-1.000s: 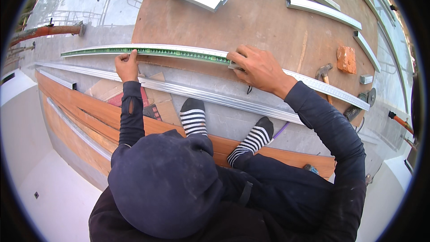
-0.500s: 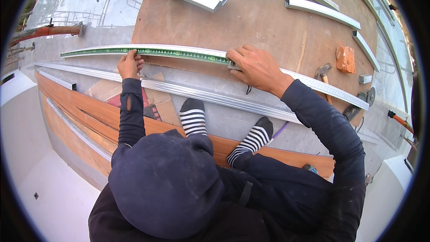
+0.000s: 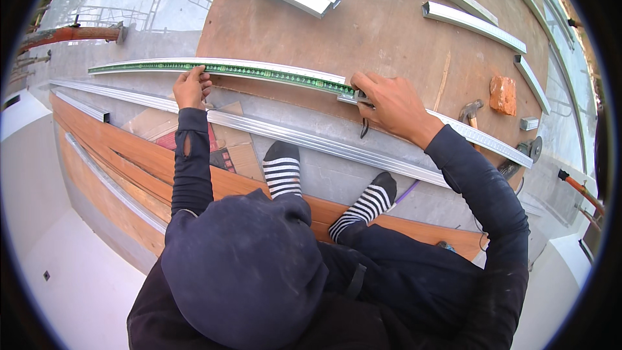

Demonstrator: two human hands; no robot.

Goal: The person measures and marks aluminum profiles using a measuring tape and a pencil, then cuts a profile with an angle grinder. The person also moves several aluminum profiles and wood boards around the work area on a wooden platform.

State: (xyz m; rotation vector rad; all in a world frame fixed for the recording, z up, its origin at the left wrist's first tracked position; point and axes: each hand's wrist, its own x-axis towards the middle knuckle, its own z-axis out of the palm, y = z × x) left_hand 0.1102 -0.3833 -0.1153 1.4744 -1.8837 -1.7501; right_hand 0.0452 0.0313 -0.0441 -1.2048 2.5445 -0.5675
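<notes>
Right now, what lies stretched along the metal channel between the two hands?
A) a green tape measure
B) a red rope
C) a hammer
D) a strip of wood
A: a green tape runs along the channel from the left hand to the right hand, which presses its case end down; the hammer lies apart to the right.

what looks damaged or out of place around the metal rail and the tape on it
The dark sleeve on the left forearm has a torn hole. A lone brick piece lies by the hammer. The green tape lies straight along the metal rail, held by both hands.
</notes>
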